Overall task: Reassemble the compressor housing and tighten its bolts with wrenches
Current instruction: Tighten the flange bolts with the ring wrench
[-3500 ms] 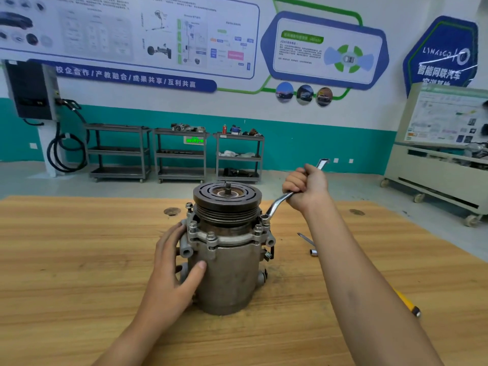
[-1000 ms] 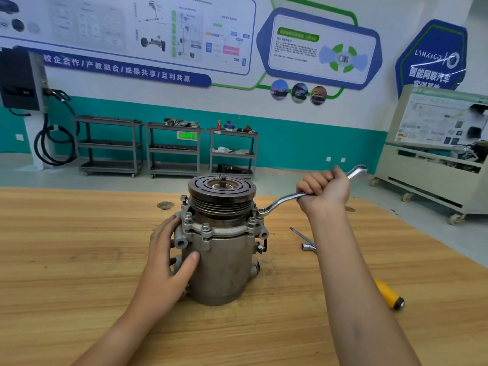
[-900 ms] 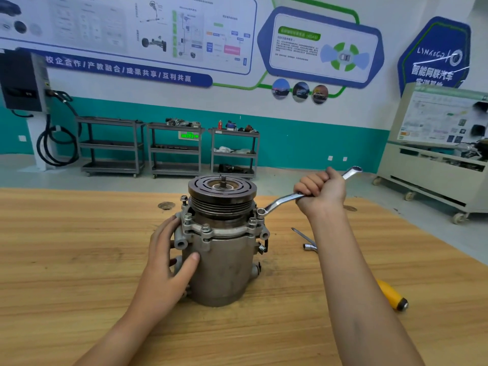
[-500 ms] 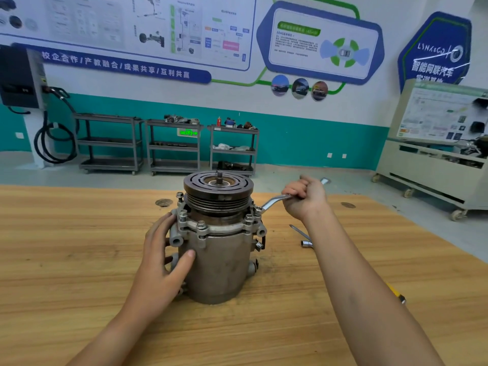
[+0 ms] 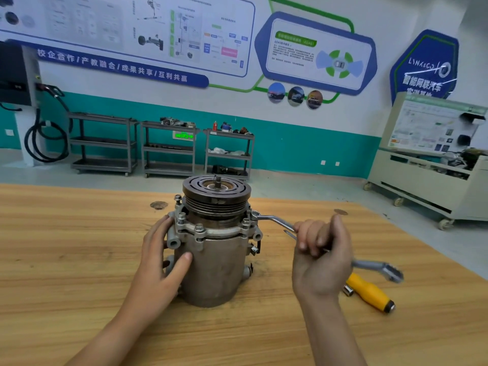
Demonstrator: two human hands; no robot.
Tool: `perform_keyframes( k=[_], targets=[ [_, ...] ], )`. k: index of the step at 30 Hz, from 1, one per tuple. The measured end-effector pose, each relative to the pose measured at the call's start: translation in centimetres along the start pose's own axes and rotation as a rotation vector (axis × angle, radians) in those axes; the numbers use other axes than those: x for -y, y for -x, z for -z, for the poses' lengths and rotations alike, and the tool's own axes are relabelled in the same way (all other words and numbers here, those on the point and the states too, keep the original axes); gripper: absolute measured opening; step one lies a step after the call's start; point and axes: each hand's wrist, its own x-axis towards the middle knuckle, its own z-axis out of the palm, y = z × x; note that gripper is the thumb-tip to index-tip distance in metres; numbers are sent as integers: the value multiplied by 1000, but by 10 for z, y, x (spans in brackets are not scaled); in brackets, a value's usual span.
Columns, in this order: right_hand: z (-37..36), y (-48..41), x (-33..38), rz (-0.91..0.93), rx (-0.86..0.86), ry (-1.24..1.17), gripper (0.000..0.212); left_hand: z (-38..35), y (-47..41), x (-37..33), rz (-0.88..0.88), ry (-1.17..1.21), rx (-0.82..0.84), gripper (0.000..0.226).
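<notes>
Head view: I see compressor (image 5: 216,260) upright at frame centre on table (image 5: 66,260). My left hand (image 5: 158,262) pressed flat on its left side, nothing gripped. My right hand (image 5: 320,262), centre right, curled round wrench (image 5: 274,220); ring end on flange bolt (image 5: 254,215).

My feed is bright and evenly lit, and only soft, faint shadows lie on the desk (image 5: 79,260) by the compressor (image 5: 219,265). The far end of the wrench (image 5: 380,267) smears with motion blur. A glare streak crosses the blue sign (image 5: 422,75). The posters (image 5: 126,30) bow at the frame edges.
</notes>
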Motion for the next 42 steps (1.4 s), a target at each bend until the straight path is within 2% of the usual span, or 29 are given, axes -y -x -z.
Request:
perform_keyframes(
  k=[4,8,13,16,18,19,20,22,23,25,27,33,35,42],
  targets=[
    [-14,35,-16,365,273,376,29,0,0,-4,15,0,6,68],
    [-39,52,-42,690,446,698,36,0,0,0,-39,-24,-5,63],
    [-69,56,-68,808,409,1001,39,1,-10,1,-2,41,61,58],
    [-71,52,-66,853,383,1020,44,0,-10,6,-11,10,79,40],
    [-72,47,-52,852,376,923,49,0,-7,9,-34,10,23,44],
    [-73,43,-41,788,358,795,47,0,-4,7,-42,21,-11,54],
    [-76,38,-28,644,297,600,45,0,-3,5,-40,20,-30,61],
    [-76,19,-4,273,59,146,47,-1,-2,4,-14,14,-22,66],
    [-68,6,8,154,-65,-19,53,-2,-2,4,7,20,-16,69],
    [-49,-22,27,4,-239,-285,59,-2,-1,2,29,58,-12,72],
    [-32,-45,37,-125,-309,-463,59,-1,-2,1,36,64,-18,71],
    [-11,-87,11,-361,-284,-374,60,0,-3,-1,20,49,-13,67],
    [-10,-96,2,-416,-244,-359,62,1,-3,-1,14,31,1,61],
    [-3,-126,-22,-677,-50,-388,64,3,-3,2,5,-9,13,62]
  ],
)
